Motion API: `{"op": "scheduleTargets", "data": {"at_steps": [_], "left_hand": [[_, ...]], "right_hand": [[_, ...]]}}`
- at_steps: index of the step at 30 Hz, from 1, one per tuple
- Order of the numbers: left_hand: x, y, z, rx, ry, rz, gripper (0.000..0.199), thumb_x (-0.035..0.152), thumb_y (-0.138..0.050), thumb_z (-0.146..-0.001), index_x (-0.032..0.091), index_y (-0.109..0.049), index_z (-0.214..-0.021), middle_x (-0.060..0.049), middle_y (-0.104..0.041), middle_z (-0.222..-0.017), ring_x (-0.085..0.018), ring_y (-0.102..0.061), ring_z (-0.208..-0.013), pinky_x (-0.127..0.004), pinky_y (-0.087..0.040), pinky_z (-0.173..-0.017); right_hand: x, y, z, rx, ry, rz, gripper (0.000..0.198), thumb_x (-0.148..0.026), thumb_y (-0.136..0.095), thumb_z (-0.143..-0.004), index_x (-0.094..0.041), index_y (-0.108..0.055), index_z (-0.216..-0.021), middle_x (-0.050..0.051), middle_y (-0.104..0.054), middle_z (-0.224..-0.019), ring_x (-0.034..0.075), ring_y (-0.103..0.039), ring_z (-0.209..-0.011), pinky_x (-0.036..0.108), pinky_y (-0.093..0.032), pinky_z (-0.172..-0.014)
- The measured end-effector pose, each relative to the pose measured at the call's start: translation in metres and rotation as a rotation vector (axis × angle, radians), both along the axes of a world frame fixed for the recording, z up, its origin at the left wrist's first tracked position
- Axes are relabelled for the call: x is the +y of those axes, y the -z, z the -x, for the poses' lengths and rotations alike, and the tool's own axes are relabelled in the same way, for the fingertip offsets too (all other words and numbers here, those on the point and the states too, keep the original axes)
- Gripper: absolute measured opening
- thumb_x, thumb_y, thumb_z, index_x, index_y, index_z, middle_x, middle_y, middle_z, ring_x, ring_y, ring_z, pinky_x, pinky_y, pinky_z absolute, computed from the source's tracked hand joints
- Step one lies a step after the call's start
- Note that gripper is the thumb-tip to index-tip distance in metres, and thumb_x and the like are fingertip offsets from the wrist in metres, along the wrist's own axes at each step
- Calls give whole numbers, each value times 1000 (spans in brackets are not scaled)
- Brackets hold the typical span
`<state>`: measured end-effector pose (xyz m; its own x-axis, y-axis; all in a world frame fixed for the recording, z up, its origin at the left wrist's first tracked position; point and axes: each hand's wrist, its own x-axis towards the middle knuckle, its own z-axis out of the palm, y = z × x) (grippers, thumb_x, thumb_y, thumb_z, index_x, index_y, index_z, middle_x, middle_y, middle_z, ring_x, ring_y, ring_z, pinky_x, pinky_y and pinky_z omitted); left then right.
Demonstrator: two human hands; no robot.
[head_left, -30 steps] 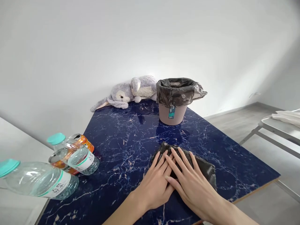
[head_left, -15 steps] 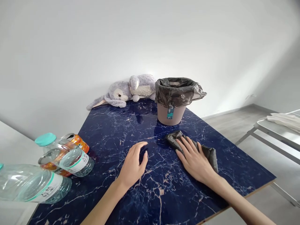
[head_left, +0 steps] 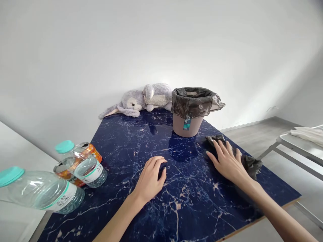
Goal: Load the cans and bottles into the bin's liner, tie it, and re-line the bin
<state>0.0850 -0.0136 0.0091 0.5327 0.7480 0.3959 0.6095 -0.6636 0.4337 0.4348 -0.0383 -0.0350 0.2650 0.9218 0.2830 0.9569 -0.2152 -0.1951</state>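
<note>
My right hand (head_left: 228,163) lies palm down with its fingers spread, pressing on a crumpled black plastic bag (head_left: 249,164) near the table's right edge. Part of the bag is hidden under the palm. On the dark blue marbled table (head_left: 141,141), my left hand (head_left: 151,178) rests with loosely bent fingers, the thumb apart from them and nothing visible in its grasp. Beyond both hands stands a pinkish-brown bin (head_left: 194,127), its rim covered by a black liner (head_left: 189,106) that hangs over the sides.
At the left stand a large clear bottle (head_left: 42,188) and a smaller one (head_left: 85,169), both with turquoise caps, beside two orange cans (head_left: 94,151). A grey plush rabbit (head_left: 136,101) lies against the wall. Right of the table is a metal-framed rack (head_left: 300,151) with white cloth.
My right hand has slid to the right with the black bag under it, toward the table's right edge. My left hand stays at about the same spot. The view has shifted slightly.
</note>
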Motion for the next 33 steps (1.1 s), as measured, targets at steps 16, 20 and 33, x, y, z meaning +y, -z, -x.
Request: {"op": "scheduleTargets", "data": {"at_steps": [16, 20, 33], "left_hand": [[13, 5, 6, -298, -241, 167, 40, 44, -51, -111, 28, -52, -147, -11, -62, -155, -29, -60, -145, -56, -50, -121], [11, 7, 4, -212, -211, 187, 45, 44, -47, -112, 29, -45, -155, -12, -52, -166, -28, -50, -154, -55, -45, -126], [9, 17, 6, 112, -121, 26, 70, 38, -45, -113, 38, -10, -174, -9, -34, -177, -32, -38, -160, -59, -46, -126]], "right_hand": [[79, -16, 182, 117, -763, -9, 56, -39, -38, -114, -15, -47, -163, 16, -38, -173, 32, -26, -165, 60, -26, -133], [81, -16, 184, 105, -782, -13, 55, -38, -35, -115, -14, -49, -161, 15, -38, -173, 31, -28, -164, 57, -26, -133], [81, -16, 180, 56, -813, 8, 58, -32, -36, -113, -8, -42, -166, 19, -34, -174, 36, -27, -164, 58, -26, -134]]}}
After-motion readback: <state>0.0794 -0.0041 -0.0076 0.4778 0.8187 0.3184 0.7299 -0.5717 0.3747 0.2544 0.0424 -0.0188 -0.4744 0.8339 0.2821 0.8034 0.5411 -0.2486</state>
